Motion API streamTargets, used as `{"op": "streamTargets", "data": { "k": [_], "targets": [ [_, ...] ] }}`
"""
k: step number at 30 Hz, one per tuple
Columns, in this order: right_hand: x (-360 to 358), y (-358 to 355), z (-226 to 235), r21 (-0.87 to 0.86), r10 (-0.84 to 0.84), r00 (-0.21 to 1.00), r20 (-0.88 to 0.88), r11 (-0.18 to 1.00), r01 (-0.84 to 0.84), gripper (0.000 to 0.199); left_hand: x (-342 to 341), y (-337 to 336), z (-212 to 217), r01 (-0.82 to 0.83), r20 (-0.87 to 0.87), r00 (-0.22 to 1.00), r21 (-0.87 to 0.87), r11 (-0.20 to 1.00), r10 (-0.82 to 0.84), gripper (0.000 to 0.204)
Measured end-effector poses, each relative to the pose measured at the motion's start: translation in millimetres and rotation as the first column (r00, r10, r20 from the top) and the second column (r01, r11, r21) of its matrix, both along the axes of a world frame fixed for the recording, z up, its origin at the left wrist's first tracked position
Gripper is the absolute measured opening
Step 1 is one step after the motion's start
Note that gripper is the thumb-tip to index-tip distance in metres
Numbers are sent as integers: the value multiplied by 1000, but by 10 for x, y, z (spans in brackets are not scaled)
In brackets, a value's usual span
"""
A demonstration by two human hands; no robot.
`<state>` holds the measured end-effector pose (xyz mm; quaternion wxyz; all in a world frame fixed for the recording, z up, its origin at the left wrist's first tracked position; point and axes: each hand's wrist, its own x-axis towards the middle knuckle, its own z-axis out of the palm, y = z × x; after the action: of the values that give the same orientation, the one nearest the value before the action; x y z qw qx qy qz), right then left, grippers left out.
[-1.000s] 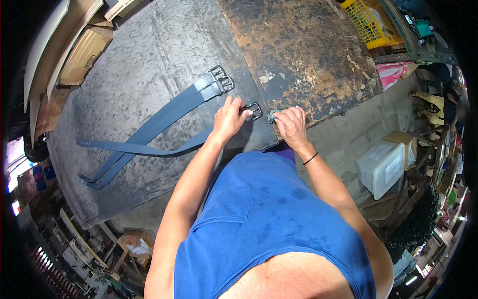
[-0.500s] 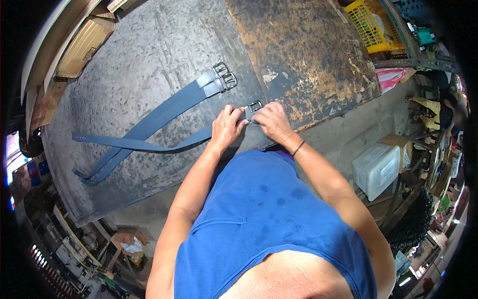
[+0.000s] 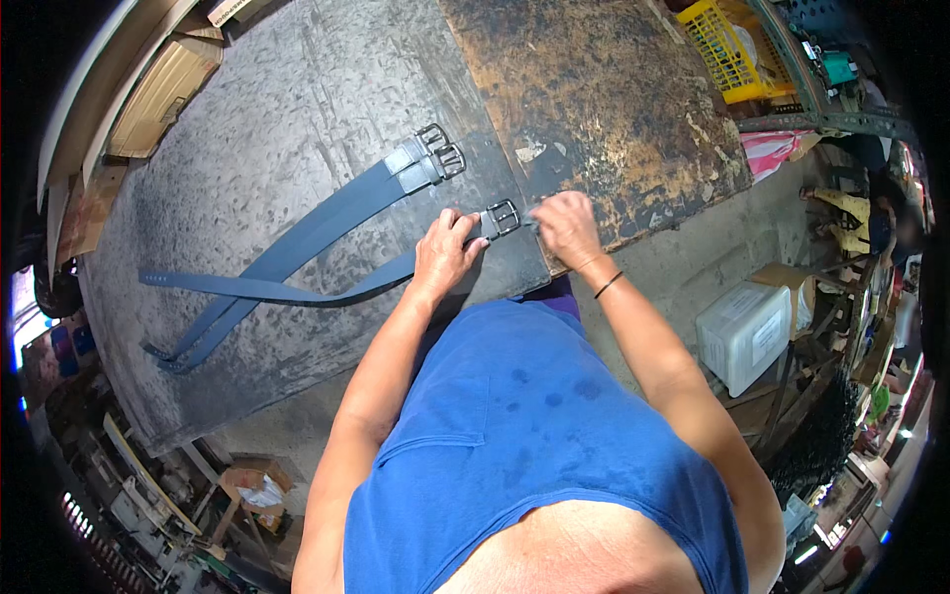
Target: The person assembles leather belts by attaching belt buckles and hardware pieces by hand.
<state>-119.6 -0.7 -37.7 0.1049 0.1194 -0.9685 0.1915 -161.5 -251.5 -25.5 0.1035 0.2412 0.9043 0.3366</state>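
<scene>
A dark blue belt [image 3: 381, 274] lies along the near side of the worktable, with its black buckle [image 3: 504, 217] to the right. My left hand [image 3: 444, 253] grips this belt just behind the buckle, thumb and fingers closed on the strap. To the right of the buckle, apart from it, is my right hand [image 3: 569, 227]. Its fingers are curled together; whether something small sits in the blurred fingertips I cannot make out. Farther up lie two more dark blue belts [image 3: 322, 218], side by side, their buckles [image 3: 441, 151] at the upper right end. The held belt's strap crosses over them.
The worktable has a grey surface [image 3: 287, 109] and a worn brown board [image 3: 604, 109]. Cardboard boxes [image 3: 163, 97] line the far left edge. A yellow basket [image 3: 720, 51] stands at the far right. Below the right edge sits a translucent plastic box [image 3: 744, 332].
My right hand has moved right, off the buckle end, leaving the buckle in plain sight. The left hand keeps its hold on the belt.
</scene>
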Motion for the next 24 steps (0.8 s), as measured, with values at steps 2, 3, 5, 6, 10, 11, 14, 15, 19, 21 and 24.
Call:
{"op": "streamTargets", "data": {
  "k": [2, 3, 5, 6, 10, 11, 14, 15, 19, 21, 24],
  "targets": [
    [-8, 293, -33, 34, -95, 995, 14, 995, 95, 18, 2, -31, 17, 5, -18, 1000, 4, 1000, -5, 46],
    [-4, 383, -8, 17, -176, 984, 2, 984, 176, 18, 24, -62, 38, -14, -85, 996, -68, 998, 8, 48],
    [-18, 468, 44, -38, -295, 954, -43, 955, 294, 17, 47, -165, 55, -7, -162, 987, -140, 990, -16, 43],
    [-32, 451, 66, -40, -286, 957, -44, 958, 285, 17, 53, -185, 41, -17, -163, 987, -142, 990, -7, 43],
    [-72, 314, 123, -130, -294, 956, -14, 948, 290, 18, -37, -206, 45, -48, -231, 973, -73, 996, 30, 22],
    [-88, 259, 138, -159, -287, 958, -10, 946, 282, 18, -76, -226, 28, -48, -223, 974, -75, 996, 30, 22],
    [-165, 119, 205, -182, -254, 967, -7, 952, 248, 19, -104, -272, -11, -74, -251, 967, -94, 993, 48, 24],
    [-203, 71, 229, -188, -226, 974, -29, 958, 217, 19, -96, -277, -26, -88, -283, 958, -109, 990, 54, 25],
    [-385, -177, 404, -203, -132, 987, -95, 973, 111, 21, -50, -278, -92, -97, -309, 949, -73, 993, 70, 21],
    [-475, -288, 436, -201, -72, 985, -154, 979, 40, 22, -47, -284, -106, -110, -305, 949, -65, 992, 85, 19],
    [-534, -519, 545, -163, 3, 990, -140, 986, -26, 21, -26, -301, -149, -126, -266, 958, -62, 990, 105, 17]
  ]
}}
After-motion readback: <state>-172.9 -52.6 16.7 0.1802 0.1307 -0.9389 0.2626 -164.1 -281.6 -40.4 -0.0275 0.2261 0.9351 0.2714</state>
